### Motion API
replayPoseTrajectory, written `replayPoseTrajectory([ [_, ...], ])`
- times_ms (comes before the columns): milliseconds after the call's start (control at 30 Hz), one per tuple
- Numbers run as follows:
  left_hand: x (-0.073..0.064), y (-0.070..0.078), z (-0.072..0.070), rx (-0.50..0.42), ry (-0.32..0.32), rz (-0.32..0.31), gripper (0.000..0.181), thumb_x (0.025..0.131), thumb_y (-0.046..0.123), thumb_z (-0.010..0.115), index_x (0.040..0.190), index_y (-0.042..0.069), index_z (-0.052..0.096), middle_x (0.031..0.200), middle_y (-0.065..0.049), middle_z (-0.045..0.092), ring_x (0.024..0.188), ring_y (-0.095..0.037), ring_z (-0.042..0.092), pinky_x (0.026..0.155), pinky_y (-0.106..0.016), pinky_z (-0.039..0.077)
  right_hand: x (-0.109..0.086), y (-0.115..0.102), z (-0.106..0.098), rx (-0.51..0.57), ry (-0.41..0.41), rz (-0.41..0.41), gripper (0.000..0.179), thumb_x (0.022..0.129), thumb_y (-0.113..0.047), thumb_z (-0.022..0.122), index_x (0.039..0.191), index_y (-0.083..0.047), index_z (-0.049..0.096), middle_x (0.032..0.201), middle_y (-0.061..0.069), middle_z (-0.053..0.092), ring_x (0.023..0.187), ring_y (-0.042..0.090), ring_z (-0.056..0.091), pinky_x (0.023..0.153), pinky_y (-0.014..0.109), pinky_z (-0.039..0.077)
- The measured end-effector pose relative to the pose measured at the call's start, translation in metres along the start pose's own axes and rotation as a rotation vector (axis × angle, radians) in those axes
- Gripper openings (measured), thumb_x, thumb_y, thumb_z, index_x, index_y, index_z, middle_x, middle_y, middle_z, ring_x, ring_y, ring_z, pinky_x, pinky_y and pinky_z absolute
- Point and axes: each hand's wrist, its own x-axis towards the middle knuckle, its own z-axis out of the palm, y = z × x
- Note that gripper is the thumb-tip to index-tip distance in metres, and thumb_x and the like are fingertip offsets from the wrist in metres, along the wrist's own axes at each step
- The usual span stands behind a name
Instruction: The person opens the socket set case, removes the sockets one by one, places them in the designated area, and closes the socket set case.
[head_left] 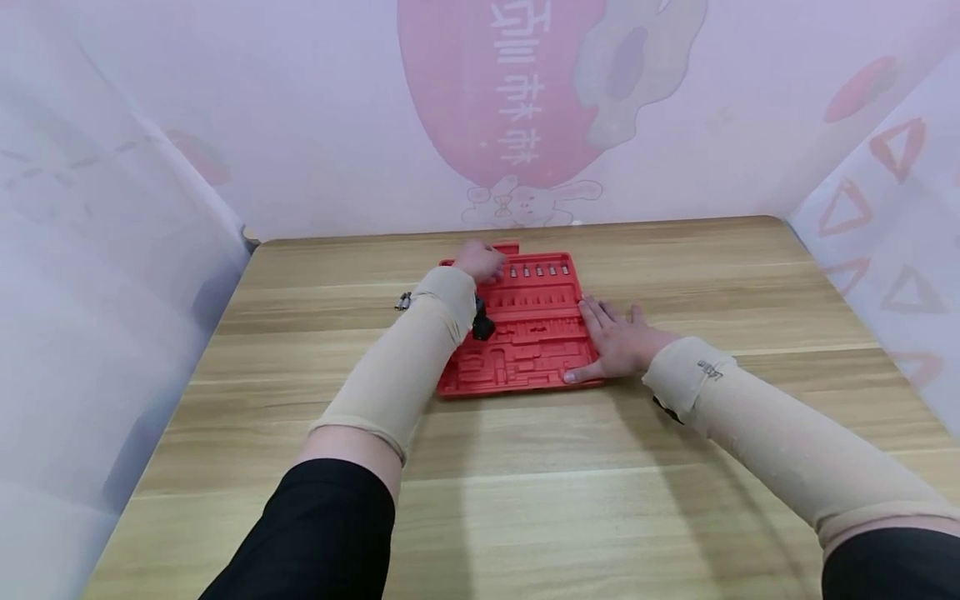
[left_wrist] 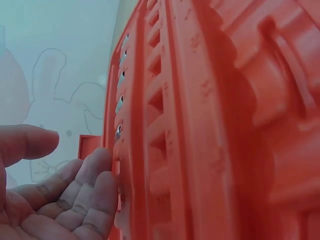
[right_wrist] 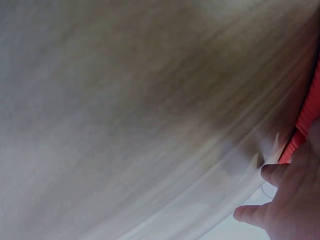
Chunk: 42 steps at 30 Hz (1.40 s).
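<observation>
A red molded tool case (head_left: 517, 358) lies unfolded on the table. Along its far row stand several small silver sockets (head_left: 538, 271). At the far left corner of the case is my left hand (head_left: 480, 260). The left wrist view shows its fingertips (left_wrist: 105, 192) against the case's socket row, beside the nearest silver socket (left_wrist: 118, 131), with the thumb held apart and nothing visible between. My right hand (head_left: 618, 342) rests on the case's right edge, fingers spread and thumb over the near right corner. The left forearm hides part of the case's left side.
Left of the case, a few small metal pieces (head_left: 403, 302) lie on the wooden table (head_left: 540, 500). A black device (head_left: 482, 323) shows at the left wrist, over the case. Printed white walls (head_left: 315, 125) border the table at the back and sides.
</observation>
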Motion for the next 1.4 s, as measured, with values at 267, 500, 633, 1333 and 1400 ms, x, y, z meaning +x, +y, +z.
replayPoseTrajectory([
  [267, -0.005, 0.009, 0.009, 0.082, -0.043, -0.018, 0.031, 0.108, 0.028, 0.055, 0.118, 0.001, 0.065, 0.103, -0.009, 0.065, 0.095, -0.022, 0.062, 0.092, -0.038, 0.052, 0.002, 0.002, 0.002, 0.002, 0.006, 0.001, 0.132, 0.084, -0.083, 0.058, 0.161, 0.006, -0.001, 0.169, 0.024, -0.003, 0.154, 0.046, 0.003, 0.114, 0.074, 0.001],
  [500, -0.002, 0.012, 0.013, 0.131, -0.077, 0.014, 0.030, 0.108, 0.030, 0.054, 0.098, 0.003, 0.063, 0.082, -0.005, 0.055, 0.077, -0.019, 0.052, 0.077, -0.033, 0.046, 0.003, 0.004, 0.002, -0.002, 0.008, 0.006, 0.134, 0.082, -0.084, 0.059, 0.162, 0.006, -0.001, 0.170, 0.023, -0.002, 0.154, 0.046, 0.004, 0.114, 0.075, 0.002],
  [633, 0.005, 0.009, 0.015, 0.115, -0.076, 0.011, 0.026, 0.108, 0.026, 0.054, 0.106, 0.004, 0.067, 0.087, -0.005, 0.060, 0.082, -0.019, 0.055, 0.078, -0.033, 0.047, 0.003, 0.003, 0.002, -0.011, 0.008, 0.001, 0.134, 0.083, -0.084, 0.058, 0.161, 0.006, -0.001, 0.169, 0.024, -0.002, 0.154, 0.046, 0.004, 0.114, 0.075, 0.003],
  [1333, 0.003, -0.004, 0.014, 0.145, 0.060, 0.093, 0.018, 0.100, 0.008, 0.066, 0.117, 0.006, 0.073, 0.116, -0.010, 0.067, 0.100, -0.023, 0.061, 0.088, -0.038, 0.052, 0.004, -0.002, 0.001, -0.019, -0.010, -0.007, 0.135, 0.082, -0.087, 0.055, 0.161, 0.005, -0.004, 0.169, 0.023, -0.007, 0.154, 0.046, 0.002, 0.114, 0.075, 0.001],
  [1400, 0.003, -0.006, 0.013, 0.182, 0.067, 0.106, 0.014, 0.101, 0.011, 0.066, 0.110, 0.006, 0.075, 0.114, -0.009, 0.068, 0.101, -0.023, 0.061, 0.087, -0.038, 0.051, 0.005, -0.001, 0.002, -0.025, -0.013, -0.005, 0.136, 0.082, -0.087, 0.056, 0.161, 0.005, -0.005, 0.169, 0.022, -0.007, 0.154, 0.045, 0.001, 0.114, 0.074, 0.001],
])
